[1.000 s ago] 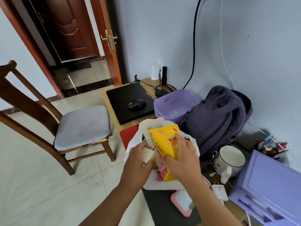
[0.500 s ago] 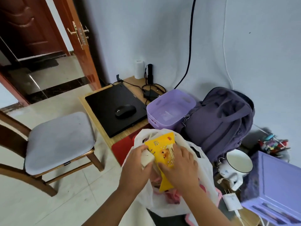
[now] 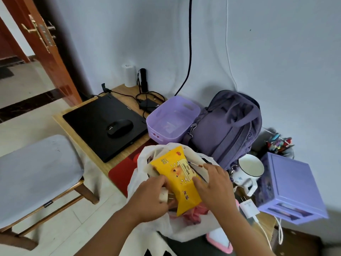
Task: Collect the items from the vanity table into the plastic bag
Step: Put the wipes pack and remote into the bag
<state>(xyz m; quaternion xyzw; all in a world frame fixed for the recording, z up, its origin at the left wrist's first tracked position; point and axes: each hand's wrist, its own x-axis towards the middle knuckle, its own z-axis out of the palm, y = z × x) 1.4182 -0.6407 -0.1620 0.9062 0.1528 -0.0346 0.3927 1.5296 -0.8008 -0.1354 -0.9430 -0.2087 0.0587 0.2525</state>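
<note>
Head view: yellow rectangular wipes packet lying half inside mouth of white plastic bag, long axis running from far-left down to near-right, between left hand pinching small white plug and right hand, fingers spread, touching packet's right edge.

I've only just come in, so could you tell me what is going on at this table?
A person is packing things into a white plastic bag standing on the table. The right hand presses a yellow wet-wipes pack down into the bag's mouth, while the left hand holds a small white plug at the bag's edge. A white mug, a purple backpack and a white charger sit outside the bag.
</note>
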